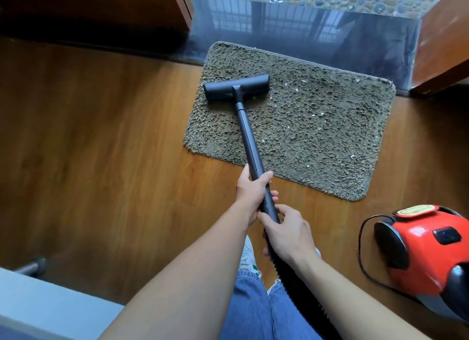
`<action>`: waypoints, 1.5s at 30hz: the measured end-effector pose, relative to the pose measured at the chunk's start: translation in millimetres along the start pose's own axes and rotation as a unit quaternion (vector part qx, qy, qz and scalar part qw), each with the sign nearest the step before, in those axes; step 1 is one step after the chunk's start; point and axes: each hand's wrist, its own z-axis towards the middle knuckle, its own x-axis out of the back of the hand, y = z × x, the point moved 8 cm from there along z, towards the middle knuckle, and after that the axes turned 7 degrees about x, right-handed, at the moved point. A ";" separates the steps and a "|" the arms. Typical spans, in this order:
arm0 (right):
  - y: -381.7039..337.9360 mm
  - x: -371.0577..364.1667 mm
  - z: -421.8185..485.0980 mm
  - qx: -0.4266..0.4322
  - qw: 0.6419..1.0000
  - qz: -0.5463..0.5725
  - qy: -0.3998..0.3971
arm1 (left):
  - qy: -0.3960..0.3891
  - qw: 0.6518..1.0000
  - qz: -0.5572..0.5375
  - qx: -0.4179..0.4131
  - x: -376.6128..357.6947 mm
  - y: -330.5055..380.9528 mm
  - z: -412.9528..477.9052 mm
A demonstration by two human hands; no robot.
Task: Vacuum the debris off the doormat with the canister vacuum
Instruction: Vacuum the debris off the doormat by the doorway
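A shaggy grey-brown doormat [317,126] lies on the wood floor before a doorway. Small white bits of debris [321,114] are scattered over its middle and right part. The black floor head [236,87] of the vacuum rests on the mat's upper left area. Its black wand [247,134] slopes back toward me. My left hand [252,189] grips the wand's lower end. Just below it, my right hand [289,234] holds the wand where the ribbed black hose [291,281] begins. The red canister vacuum [426,248] sits on the floor at the lower right.
A black power cord [361,253] loops on the floor left of the canister. A dark glossy threshold [317,32] and pebbled ground lie beyond the mat. Wooden door frames [441,40] flank the doorway. A pale furniture edge [38,306] fills the lower left. My shoe [247,259] stands under my arms.
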 end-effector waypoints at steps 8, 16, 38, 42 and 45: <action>59.1 -6.1 -52.8 -0.011 1.000 -0.025 -0.008 | 0.030 0.998 0.038 0.033 5.8 -72.2 -37.2; 73.1 -8.7 -78.1 -0.015 1.000 -0.005 0.003 | 0.041 0.995 0.075 0.047 7.7 -91.9 -56.5; -22.5 14.8 11.0 -0.014 0.998 0.052 0.020 | 0.031 0.992 0.121 0.004 -25.8 40.0 2.3; -21.7 15.8 8.3 -0.022 0.999 0.048 0.014 | 0.033 0.991 0.133 0.001 -27.3 38.3 1.7; -14.5 18.2 -1.3 -0.027 0.999 0.041 0.013 | 0.032 0.991 0.129 0.005 -27.0 26.6 -3.1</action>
